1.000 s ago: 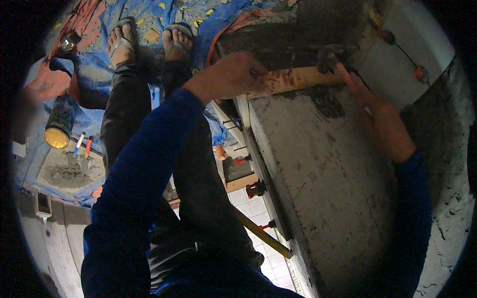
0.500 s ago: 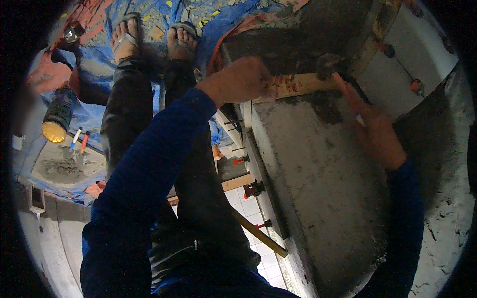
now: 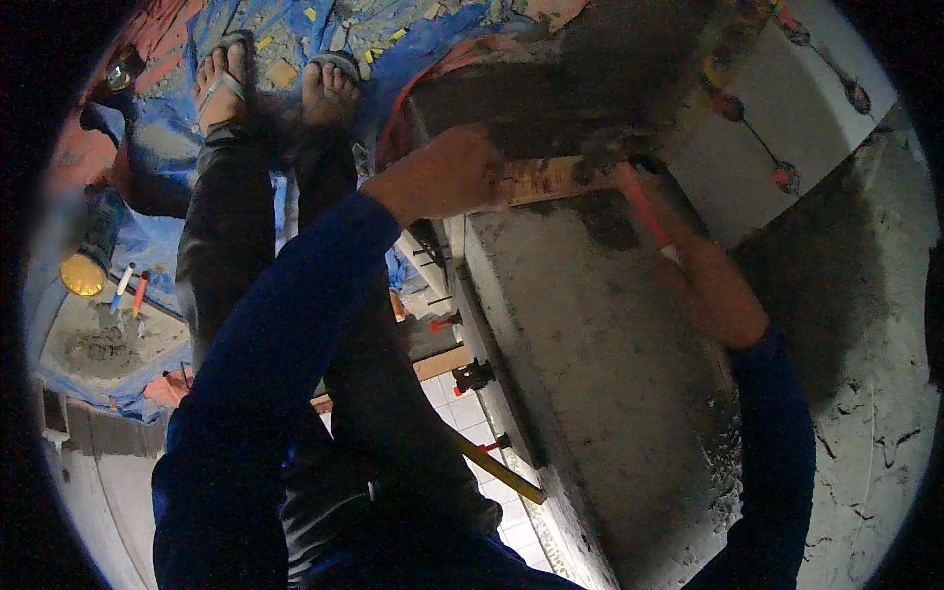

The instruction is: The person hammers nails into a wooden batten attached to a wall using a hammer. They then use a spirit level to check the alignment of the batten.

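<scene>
- The left hand is closed around one end of a flat wooden batten lying on the grey mortar bed.
- The right hand is clenched on a red-handled trowel.

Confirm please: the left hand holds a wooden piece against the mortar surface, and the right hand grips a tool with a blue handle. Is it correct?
Not fully. In the head view the tool in the right hand has a red-orange handle, not blue. The rest holds: the left hand holds the wooden piece against the mortar surface.
</scene>
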The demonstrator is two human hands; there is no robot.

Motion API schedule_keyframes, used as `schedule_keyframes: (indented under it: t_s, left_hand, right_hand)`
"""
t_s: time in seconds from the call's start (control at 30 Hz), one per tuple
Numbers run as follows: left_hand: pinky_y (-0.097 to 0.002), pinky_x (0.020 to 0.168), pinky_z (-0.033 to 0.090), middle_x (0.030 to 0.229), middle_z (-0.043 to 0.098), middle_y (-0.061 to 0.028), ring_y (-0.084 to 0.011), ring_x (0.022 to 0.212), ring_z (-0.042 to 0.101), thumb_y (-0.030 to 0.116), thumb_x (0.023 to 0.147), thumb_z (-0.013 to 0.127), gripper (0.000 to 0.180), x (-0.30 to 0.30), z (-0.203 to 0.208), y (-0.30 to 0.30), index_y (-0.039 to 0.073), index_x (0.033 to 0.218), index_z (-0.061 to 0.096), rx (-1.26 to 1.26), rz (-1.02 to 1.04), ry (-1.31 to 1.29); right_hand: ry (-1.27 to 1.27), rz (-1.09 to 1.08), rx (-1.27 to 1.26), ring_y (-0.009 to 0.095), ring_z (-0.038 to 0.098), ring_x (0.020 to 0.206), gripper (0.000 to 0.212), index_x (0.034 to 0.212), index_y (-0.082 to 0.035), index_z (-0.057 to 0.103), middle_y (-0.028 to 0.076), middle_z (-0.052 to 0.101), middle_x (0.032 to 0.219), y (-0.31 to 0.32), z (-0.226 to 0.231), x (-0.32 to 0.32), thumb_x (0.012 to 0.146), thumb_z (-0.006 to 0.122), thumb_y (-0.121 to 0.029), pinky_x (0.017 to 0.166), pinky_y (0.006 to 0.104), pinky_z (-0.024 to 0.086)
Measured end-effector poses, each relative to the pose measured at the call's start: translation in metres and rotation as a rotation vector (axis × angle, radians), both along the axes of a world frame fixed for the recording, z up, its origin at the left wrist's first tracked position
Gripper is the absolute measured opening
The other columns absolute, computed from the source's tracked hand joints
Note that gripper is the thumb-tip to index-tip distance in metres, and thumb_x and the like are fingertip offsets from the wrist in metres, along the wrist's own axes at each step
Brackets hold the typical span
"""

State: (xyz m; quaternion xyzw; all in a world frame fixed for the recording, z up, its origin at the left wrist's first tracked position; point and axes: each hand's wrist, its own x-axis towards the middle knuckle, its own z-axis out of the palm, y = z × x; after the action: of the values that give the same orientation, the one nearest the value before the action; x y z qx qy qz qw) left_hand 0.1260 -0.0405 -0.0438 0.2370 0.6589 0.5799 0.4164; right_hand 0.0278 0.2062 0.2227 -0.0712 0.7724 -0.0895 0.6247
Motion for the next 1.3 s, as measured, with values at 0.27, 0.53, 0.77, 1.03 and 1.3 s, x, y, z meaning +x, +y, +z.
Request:
schedule_keyframes:
  t_s: [0.27, 0.53, 0.77, 1.03, 1.3]
  left_hand:
    - [-0.0496, 0.096, 0.053, 0.112, 0.068, -0.0224, -0.042, 0.106, 0.064, 0.023, 0.085, 0.075, 0.029, -0.005, 0.038, 0.002, -0.001, 0.101, 0.076, -0.023, 0.175, -0.156]
    - [-0.0482, 0.094, 0.053, 0.107, 0.065, -0.0218, -0.0399, 0.106, 0.064, 0.015, 0.087, 0.07, 0.021, -0.001, 0.044, 0.008, 0.0, 0.101, 0.076, -0.027, 0.162, -0.045]
    - [-0.0465, 0.101, 0.051, 0.119, 0.061, -0.0235, -0.0435, 0.114, 0.06, 0.017, 0.091, 0.069, 0.027, 0.007, 0.036, 0.01, 0.004, 0.114, 0.074, -0.059, 0.066, -0.06]
    - [-0.0467, 0.1, 0.052, 0.122, 0.063, -0.0234, -0.0427, 0.114, 0.06, 0.02, 0.092, 0.07, 0.027, 0.01, 0.034, 0.005, 0.004, 0.113, 0.073, -0.043, 0.061, 0.045]
    - [-0.0481, 0.08, 0.055, 0.085, 0.072, -0.0203, -0.0392, 0.082, 0.07, 0.038, 0.092, 0.07, 0.037, -0.011, 0.014, -0.014, 0.004, 0.1, 0.078, 0.063, 0.133, -0.441]
  right_hand:
    - [-0.054, -0.062, 0.041, 0.046, 0.058, 0.124, 0.059, 0.151, -0.002, 0.046, 0.029, 0.061, 0.135, 0.007, 0.0, 0.005, 0.097, 0.063, -0.017, 0.105, 0.0489, 0.046]
    - [0.122, -0.083, 0.148, 0.048, 0.063, 0.111, 0.056, 0.147, -0.003, 0.05, 0.029, 0.067, 0.121, -0.021, 0.013, -0.033, 0.096, 0.065, -0.018, 0.097, 0.0503, 0.05]
    - [0.188, -0.011, 0.289, 0.049, 0.067, 0.099, 0.049, 0.141, 0.0, 0.054, 0.03, 0.07, 0.106, -0.021, 0.004, -0.051, 0.096, 0.063, -0.018, 0.087, 0.0526, 0.053]
    - [-0.076, -0.012, 0.243, 0.05, 0.066, 0.102, 0.053, 0.143, 0.002, 0.05, 0.031, 0.069, 0.108, 0.01, -0.014, -0.016, 0.094, 0.061, -0.014, 0.091, 0.0556, 0.052]
    - [-0.122, -0.038, 0.063, 0.045, 0.05, 0.136, 0.07, 0.156, -0.007, 0.04, 0.026, 0.05, 0.151, 0.007, -0.013, -0.017, 0.09, 0.063, -0.007, 0.112, 0.0453, 0.043]
